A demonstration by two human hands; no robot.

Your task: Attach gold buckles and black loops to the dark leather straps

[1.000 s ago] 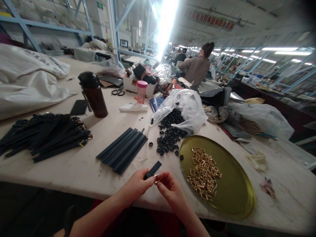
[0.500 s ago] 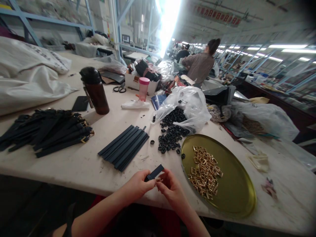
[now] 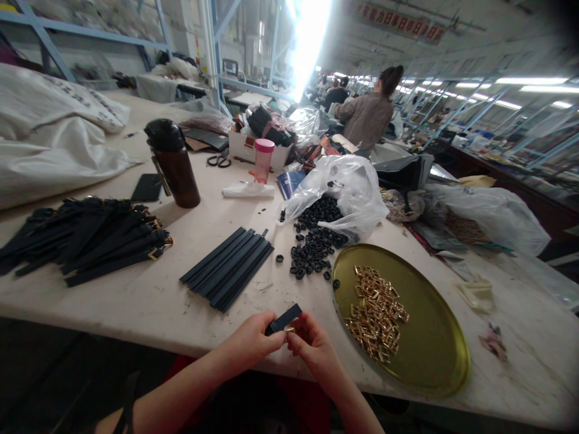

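Near the table's front edge, my left hand pinches a dark strap that slants up to the right. Between both hands a small gold buckle sits at the strap, and the fingers of my right hand close on it. Fingers partly hide how buckle and strap meet. Flat dark straps lie in a stack just beyond my left hand. Gold buckles are heaped on a round gold tray to the right. Black loops spill from a clear plastic bag.
At the left lies a pile of straps with gold buckles. Behind it stand a dark bottle and a phone. Scissors, a pink-lidded cup and a cluttered box are farther back. A person is beyond the table.
The gold buckle has turned slightly between my fingers against the strap. My hands stay in nearly the same place, and the things on the table have not moved.
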